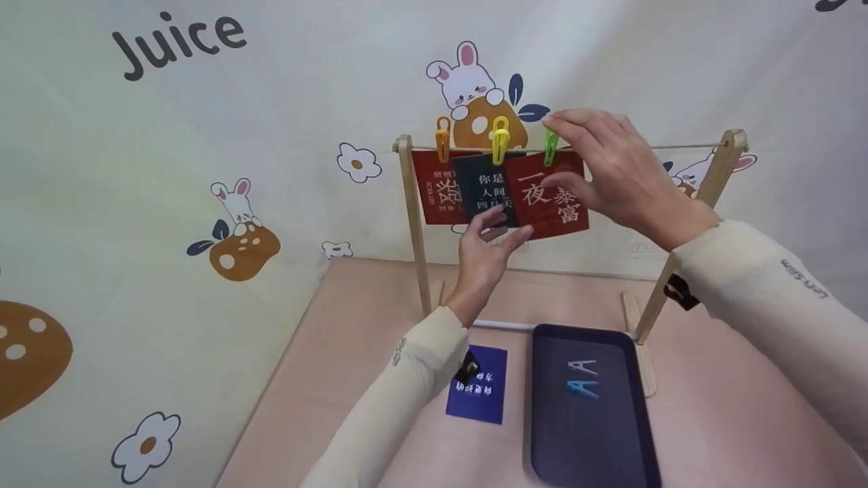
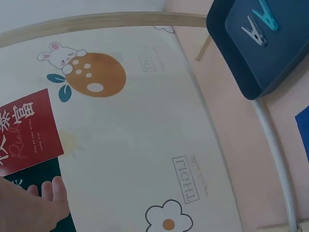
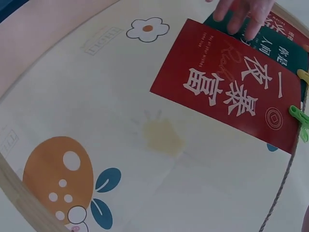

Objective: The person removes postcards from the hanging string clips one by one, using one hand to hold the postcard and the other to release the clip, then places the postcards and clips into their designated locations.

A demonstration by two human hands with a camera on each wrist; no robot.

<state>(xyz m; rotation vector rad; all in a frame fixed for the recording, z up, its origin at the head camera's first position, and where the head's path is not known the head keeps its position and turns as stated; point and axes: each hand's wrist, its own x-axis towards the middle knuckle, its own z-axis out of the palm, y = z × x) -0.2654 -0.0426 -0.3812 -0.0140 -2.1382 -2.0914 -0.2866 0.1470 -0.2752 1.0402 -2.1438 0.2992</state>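
Observation:
Three cards hang overlapping from a string (image 1: 668,145): a red card (image 1: 428,196) under an orange clothespin (image 1: 443,141), a dark green card (image 1: 475,179) under a yellow clothespin (image 1: 500,139), and a red card (image 1: 536,220) under a green clothespin (image 1: 550,148). My right hand (image 1: 620,169) is beside the green clothespin, thumb and fingers apart; in the right wrist view no finger grips that clothespin (image 3: 300,116). Below the cards, my left hand (image 1: 483,261) has loosely spread fingers in front of the dark green card's lower part. Whether they touch it, I cannot tell.
The string runs between two wooden posts (image 1: 418,251) of a stand. On the pink table, a dark tray (image 1: 590,447) holds a grey clothespin (image 1: 582,367) and a blue clothespin (image 1: 583,388). A blue card (image 1: 478,403) lies left of the tray. Behind hangs a printed cloth (image 1: 305,81).

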